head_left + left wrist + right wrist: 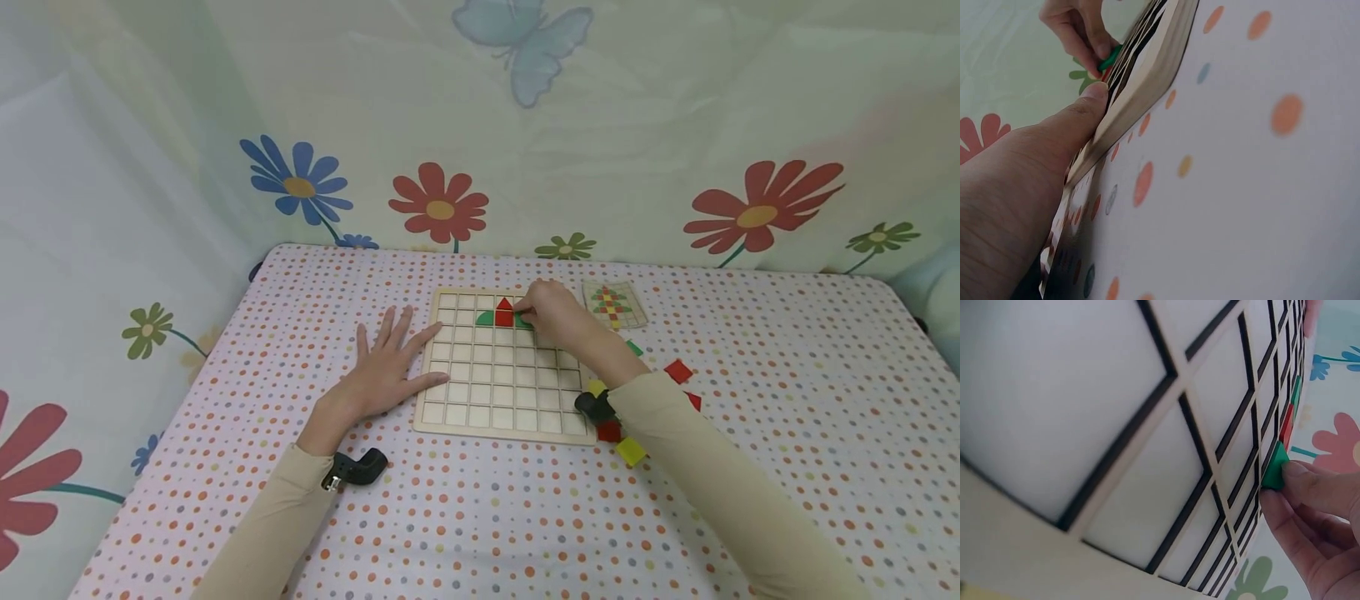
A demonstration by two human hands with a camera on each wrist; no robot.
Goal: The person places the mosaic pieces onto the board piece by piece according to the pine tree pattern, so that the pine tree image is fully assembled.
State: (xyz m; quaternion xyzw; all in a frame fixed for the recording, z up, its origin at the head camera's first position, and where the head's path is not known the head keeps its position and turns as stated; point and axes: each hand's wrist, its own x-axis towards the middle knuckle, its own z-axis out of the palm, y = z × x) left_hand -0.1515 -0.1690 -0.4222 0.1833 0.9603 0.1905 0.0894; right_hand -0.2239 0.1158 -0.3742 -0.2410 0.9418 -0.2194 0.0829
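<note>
A wooden grid board [502, 396] lies flat on the table, its compartments outlined by thin raised strips. Near its far edge sit a red triangle [505, 303], a red square [504, 319] and a rounded green piece [486, 318]. My right hand [558, 315] pinches another green piece [1275, 470] between thumb and fingertips, low over the cell to the right of the red square. My left hand [384, 372] lies with fingers spread at the board's left side. Its thumb [1094, 92] rests on the board's rim.
A small pattern card [637, 315] with a tree of coloured shapes lies beyond the board's right corner. Loose pieces, among them a red square [678, 371], a yellow square [631, 452] and a green piece [634, 347], lie right of the board, partly under my right forearm.
</note>
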